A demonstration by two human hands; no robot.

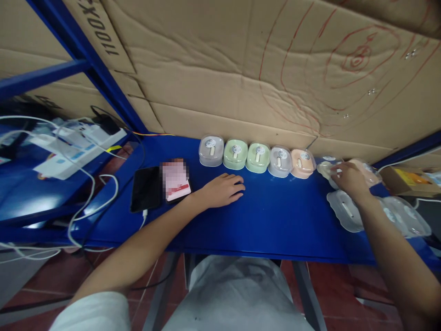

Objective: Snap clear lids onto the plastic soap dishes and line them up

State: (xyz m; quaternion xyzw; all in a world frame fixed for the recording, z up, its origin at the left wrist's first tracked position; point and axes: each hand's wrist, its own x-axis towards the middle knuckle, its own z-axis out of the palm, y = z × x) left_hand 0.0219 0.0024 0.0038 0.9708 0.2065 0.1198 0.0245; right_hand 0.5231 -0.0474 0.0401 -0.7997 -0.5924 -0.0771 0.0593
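My left hand (225, 190) lies palm down on the blue table with its fingers spread, and nothing is in it. In front of it stands a row of small lidded boxes: a grey box (211, 151), a green box (235, 154), a second green box (258, 157), another grey box (280, 161) and a peach box (302, 163). My right hand (349, 178) reaches to the far right, fingers curled together at a pale, clear-edged piece (324, 169). What the fingertips pinch is too small to make out. A clear plastic lid (344, 211) lies just below that hand.
More clear lids (409, 218) lie by my right forearm, and a peach piece (367, 172) behind the hand. Two phones, a black one (145, 188) and a lit one (175, 180), lie left. Beyond are a power strip (72, 154) and cables. Cardboard (213, 59) walls the back.
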